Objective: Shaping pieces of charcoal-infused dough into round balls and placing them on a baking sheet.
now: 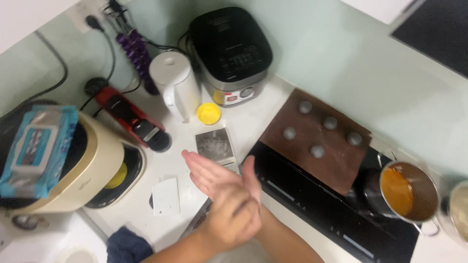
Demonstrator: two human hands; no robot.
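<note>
My two hands meet over the front of the white counter. My right hand is flat, with its fingers stretched up and to the left and nothing in it. My left hand lies across its palm, back up, fingers curled round it. Just beyond the fingertips lies a small rectangular metal grater, which neither hand touches. A white card-shaped piece lies to the left of my hands.
A black hob on the right carries an upturned brown board and a pot of orange sauce. At the back stand a black cooker, white kettle, yellow lid and red machine. A beige appliance holds a wipes pack.
</note>
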